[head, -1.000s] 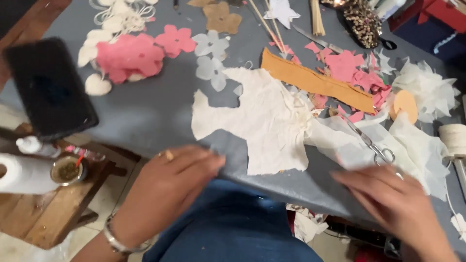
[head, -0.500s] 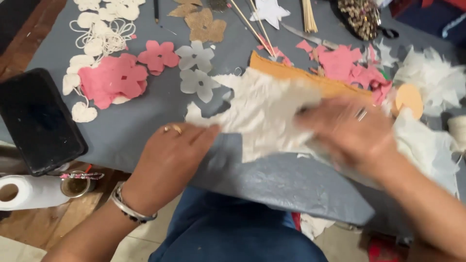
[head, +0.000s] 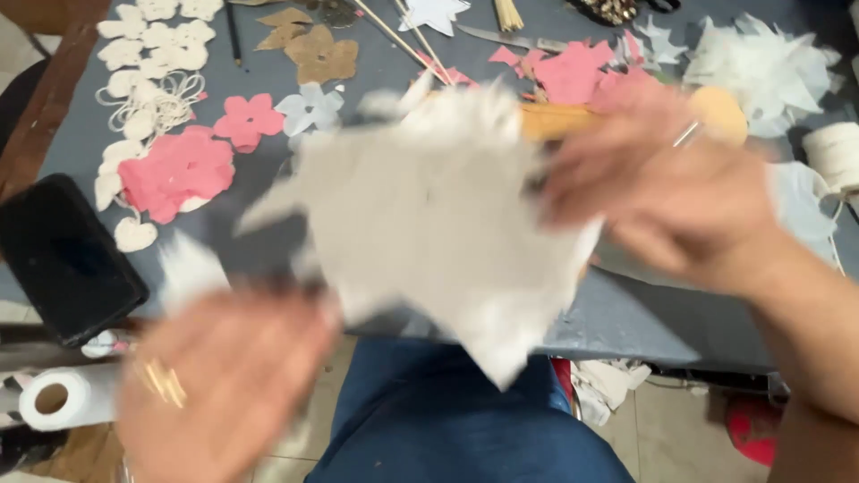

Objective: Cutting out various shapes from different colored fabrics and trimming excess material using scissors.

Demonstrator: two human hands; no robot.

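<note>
Black rectangular phone [head: 64, 258], dark screen up, on table's left edge.

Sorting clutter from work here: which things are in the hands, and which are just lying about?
In hand:
white paper sheet
left hand
right hand

Lying about:
pink paper flowers
black phone
paper roll
brown cut-out

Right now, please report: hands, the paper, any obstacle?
Right hand grips white paper sheet, lifted above grey table. Left hand blurred at its lower edge, grip unclear. Pink flower cutouts lie clear.
</note>
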